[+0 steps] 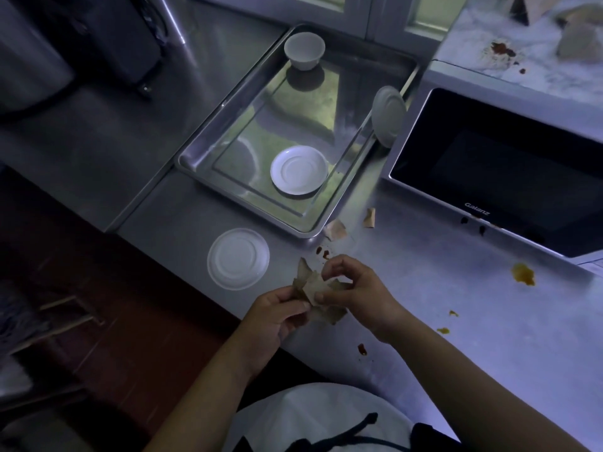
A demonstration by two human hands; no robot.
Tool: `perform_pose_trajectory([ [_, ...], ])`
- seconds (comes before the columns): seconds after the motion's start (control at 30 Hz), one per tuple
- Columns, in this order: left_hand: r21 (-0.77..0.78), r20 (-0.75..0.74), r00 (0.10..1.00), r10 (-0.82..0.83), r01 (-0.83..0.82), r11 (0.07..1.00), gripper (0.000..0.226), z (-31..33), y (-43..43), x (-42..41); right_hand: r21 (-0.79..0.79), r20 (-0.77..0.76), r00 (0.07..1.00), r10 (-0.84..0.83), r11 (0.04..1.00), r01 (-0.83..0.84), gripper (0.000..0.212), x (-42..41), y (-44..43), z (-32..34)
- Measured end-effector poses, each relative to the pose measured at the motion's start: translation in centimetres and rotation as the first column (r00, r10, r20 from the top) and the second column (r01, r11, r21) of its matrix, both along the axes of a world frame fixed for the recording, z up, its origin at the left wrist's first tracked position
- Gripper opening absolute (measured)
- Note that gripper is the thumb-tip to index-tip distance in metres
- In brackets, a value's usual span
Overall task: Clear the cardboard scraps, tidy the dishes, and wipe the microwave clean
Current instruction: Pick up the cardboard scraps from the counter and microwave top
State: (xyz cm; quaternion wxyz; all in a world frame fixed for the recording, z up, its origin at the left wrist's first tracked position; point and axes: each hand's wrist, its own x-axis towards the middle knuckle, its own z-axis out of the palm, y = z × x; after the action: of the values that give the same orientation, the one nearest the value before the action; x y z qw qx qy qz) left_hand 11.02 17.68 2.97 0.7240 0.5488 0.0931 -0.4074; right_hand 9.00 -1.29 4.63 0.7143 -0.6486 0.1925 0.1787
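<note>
— What is held by the left hand (pixel 277 313) and right hand (pixel 350 288)?
— Cardboard scraps (pixel 318 290) are pinched by curled fingers (pixel 339 262) of both hands, over the desk (pixel 456 321) edge. Loose scraps (pixel 336 230) are left beside the tray (pixel 202 148).

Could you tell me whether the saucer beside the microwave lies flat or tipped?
Tipped: the small white saucer stands on its edge, leaning against the white microwave.

The counter (pixel 440 321) and microwave (pixel 496 164) are viewed closely from a head-worn camera, aimed forward and, seemingly, steeply downward in dim light.
</note>
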Motion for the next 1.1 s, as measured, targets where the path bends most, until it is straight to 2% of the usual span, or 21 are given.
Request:
perform_pose_trajectory([
  [0.1, -0.034, -0.037, 0.999, -0.013, 0.011, 0.999, 0.035, 0.2, 0.0, -0.5, -0.050, -0.019, 1.000, 0.016, 0.999, -0.017, 0.035, -0.1, 0.1, -0.2],
  [0.23, 0.137, -0.032, 0.987, 0.159, -0.153, 0.979, 0.016, 0.2, -0.9, -0.9, -0.034, -0.023, 0.994, 0.110, 0.993, -0.111, 0.030, 0.5, -0.1, -0.7],
  [0.3, 0.183, -0.001, 0.969, 0.246, -0.242, 0.953, 0.017, 0.0, -1.0, -0.6, 0.026, -0.030, 0.998, -0.063, 0.998, 0.064, 0.017, 1.7, -1.0, -1.2],
  [0.33, 0.215, 0.023, 0.957, 0.288, -0.286, 0.934, 0.019, 0.1, -0.9, -0.3, -0.030, -0.030, 0.982, -0.188, 0.982, 0.187, 0.012, 2.7, -1.7, -1.6],
  [0.37, 0.242, 0.045, 0.946, 0.322, -0.323, 0.915, 0.020, 0.2, -0.7, 0.0, -0.186, -0.009, 0.961, -0.275, 0.945, 0.269, 0.011, 3.7, -2.4, -2.2],
  [0.4, 0.259, 0.060, 0.936, 0.347, -0.350, 0.900, 0.020, 0.2, -0.5, 0.2, -0.389, 0.022, 0.955, -0.296, 0.877, 0.281, 0.016, 4.9, -2.9, -3.0],
  [0.47, 0.272, 0.061, 0.920, 0.387, -0.388, 0.880, 0.018, 0.1, -0.2, 0.5, -0.706, 0.000, 0.987, -0.158, 0.700, 0.112, 0.034, 7.1, -3.2, -4.5],
  [0.53, 0.283, 0.051, 0.917, 0.396, -0.394, 0.874, 0.014, 0.1, -0.1, 0.5, -0.826, -0.105, 0.994, -0.030, 0.560, -0.070, 0.041, 9.4, -2.6, -5.8],
  [0.57, 0.285, 0.047, 0.918, 0.393, -0.390, 0.876, 0.014, 0.0, 0.0, 0.4, -0.851, -0.138, 0.990, -0.018, 0.513, -0.109, 0.039, 10.4, -2.1, -6.3],
  [0.7, 0.275, 0.016, 0.932, 0.362, -0.352, 0.895, 0.017, -0.2, 0.5, 0.0, -0.893, -0.184, 0.980, -0.073, 0.428, -0.135, 0.028, 11.8, -1.1, -7.7],
  [0.8, 0.282, 0.009, 0.938, 0.347, -0.335, 0.899, 0.017, -0.4, 0.9, 0.4, -0.887, -0.162, 0.985, -0.055, 0.446, -0.121, 0.012, 11.3, -1.3, -7.9],
  [0.93, 0.286, 0.016, 0.945, 0.327, -0.318, 0.904, 0.020, -0.6, 0.9, 1.3, -0.864, -0.072, 0.993, -0.093, 0.503, -0.015, 0.015, 10.0, -3.0, -7.3],
  [1.03, 0.292, 0.000, 0.962, 0.273, -0.261, 0.920, 0.018, -0.9, 0.6, 1.8, -0.812, -0.030, 0.972, -0.235, 0.572, 0.113, 0.010, 9.8, -5.3, -6.4],
  [1.1, 0.288, -0.023, 0.975, 0.221, -0.206, 0.935, 0.009, -1.0, 0.5, 2.2, -0.772, -0.023, 0.929, -0.370, 0.596, 0.218, 0.006, 10.1, -6.8, -5.6],
])
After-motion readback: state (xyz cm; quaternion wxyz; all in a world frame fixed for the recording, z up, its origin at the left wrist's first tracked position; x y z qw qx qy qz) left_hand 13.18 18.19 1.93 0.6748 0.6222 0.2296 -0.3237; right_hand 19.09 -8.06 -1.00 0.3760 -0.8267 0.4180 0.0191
